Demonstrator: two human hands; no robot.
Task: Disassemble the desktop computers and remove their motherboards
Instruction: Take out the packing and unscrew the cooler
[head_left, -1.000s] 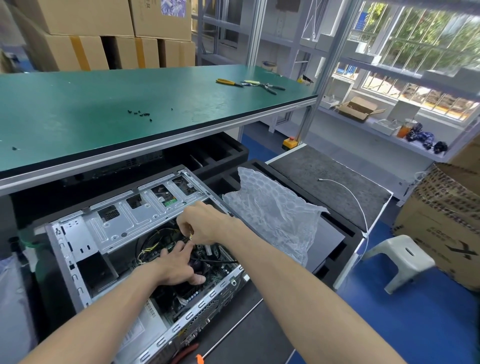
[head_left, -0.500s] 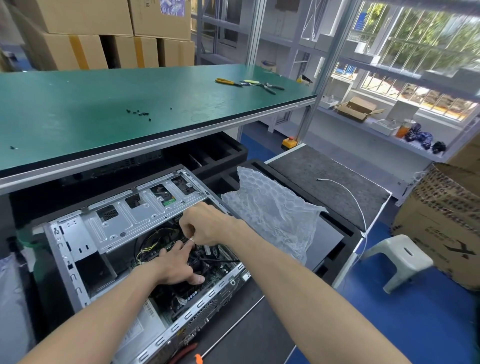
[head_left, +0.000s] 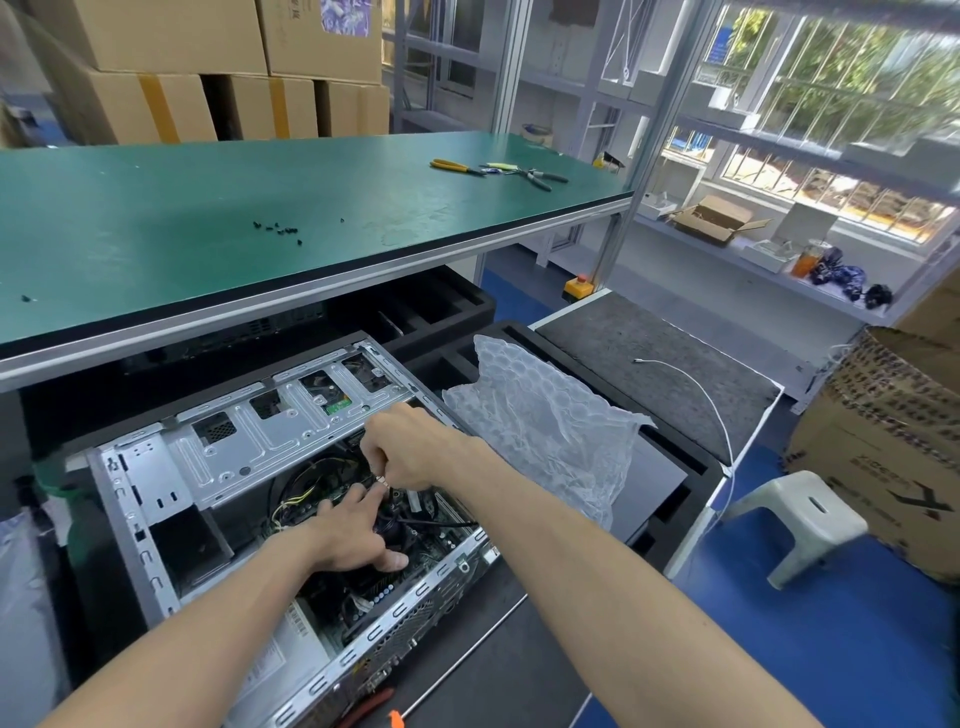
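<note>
An open desktop computer case (head_left: 234, 447) lies on its side below the green bench, drive cage at the top. Its motherboard (head_left: 431, 545) with black cables shows at the bottom of the case. My left hand (head_left: 353, 535) reaches inside, fingers stretched out and resting on the board by the cables. My right hand (head_left: 410, 447) hovers just above it as a fist, gripping a small thin object. Only that object's pale tip (head_left: 382, 480) shows, close to my left fingertips. I cannot tell if it is a tool or a plug.
Crumpled bubble wrap (head_left: 540, 431) lies right of the case on black foam. On the green bench (head_left: 208, 218) are several loose black screws (head_left: 278, 227) and pliers (head_left: 519, 174). A white stool (head_left: 800, 519) and cardboard box (head_left: 893, 457) stand at right. A red-handled tool (head_left: 369, 704) lies near the case's front.
</note>
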